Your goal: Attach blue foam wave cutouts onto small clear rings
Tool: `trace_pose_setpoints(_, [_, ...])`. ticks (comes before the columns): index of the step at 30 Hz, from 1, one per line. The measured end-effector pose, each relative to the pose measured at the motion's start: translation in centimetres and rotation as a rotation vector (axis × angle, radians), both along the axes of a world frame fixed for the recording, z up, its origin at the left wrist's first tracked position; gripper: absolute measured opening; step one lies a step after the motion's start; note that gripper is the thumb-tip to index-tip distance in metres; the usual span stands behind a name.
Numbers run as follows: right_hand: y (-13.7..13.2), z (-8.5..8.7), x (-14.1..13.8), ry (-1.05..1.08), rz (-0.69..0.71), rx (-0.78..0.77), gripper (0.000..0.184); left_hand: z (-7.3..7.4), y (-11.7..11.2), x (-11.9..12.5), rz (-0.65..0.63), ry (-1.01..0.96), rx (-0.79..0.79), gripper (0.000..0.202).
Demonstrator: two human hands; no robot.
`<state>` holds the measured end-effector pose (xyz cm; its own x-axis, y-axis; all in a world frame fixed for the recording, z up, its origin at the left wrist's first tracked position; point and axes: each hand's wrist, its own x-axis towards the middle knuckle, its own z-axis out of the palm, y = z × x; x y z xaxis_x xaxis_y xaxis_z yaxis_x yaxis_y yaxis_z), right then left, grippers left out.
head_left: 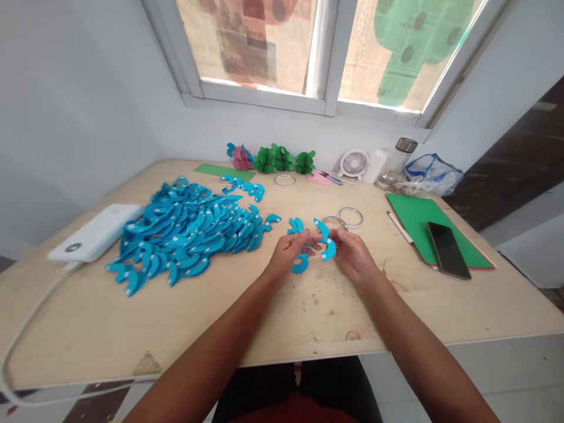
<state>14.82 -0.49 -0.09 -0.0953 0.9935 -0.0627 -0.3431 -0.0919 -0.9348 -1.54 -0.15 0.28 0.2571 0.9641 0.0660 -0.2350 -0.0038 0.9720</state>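
Note:
Between my two hands is a piece made of joined blue curved paper strips (pixel 324 232) with small white squares on it. My left hand (pixel 293 252) has its fingers pinched at the piece's left side. On the right side, my right hand (pixel 352 252) grips its edge between thumb and fingers. A loose blue curved piece (pixel 300 264) lies on the table below my left fingers, and a few more blue pieces (pixel 295 225) sit just behind them. To the left spreads a large heap of similar blue paper pieces (pixel 198 226), many bearing white squares.
Two rolls of tape (pixel 351 217) lie behind my right hand. A phone (pixel 448 249) rests on green paper (pixel 409 223), beside a white pen (pixel 400 227). A white power bank (pixel 94 232) with a cable borders the heap. Green paper ornaments (pixel 282 157) and a small fan (pixel 353 164) line the wall.

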Motion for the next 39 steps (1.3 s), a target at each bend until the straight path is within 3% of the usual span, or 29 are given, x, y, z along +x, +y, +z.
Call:
trace_pose_setpoints(12, [0.0, -0.1, -0.1, -0.077, -0.021, 0.076, 0.032, -0.3, 0.4, 0.0, 0.047, -0.025, -0.044, 0.043])
trace_pose_setpoints(21, [0.1, -0.6, -0.1, -0.448, -0.16, 0.265, 0.037, -0.8, 0.4, -0.3, 0.079, 0.075, 0.109, 0.034])
trace_pose_setpoints(28, [-0.3, -0.2, -0.5, -0.582, -0.16, 0.417, 0.04, 0.2, -0.2, 0.0, 0.048, 0.159, 0.166, 0.031])
trace_pose_setpoints(34, [-0.1, -0.4, -0.3, -0.576, -0.174, 0.411, 0.043, -0.1, 0.1, 0.0, 0.022, 0.177, 0.11, 0.049])
trace_pose_setpoints(39, [-0.1, -0.5, -0.1, -0.536, -0.167, 0.359, 0.043, -0.9, 0.5, 0.0, 0.116, 0.159, 0.017, 0.056])
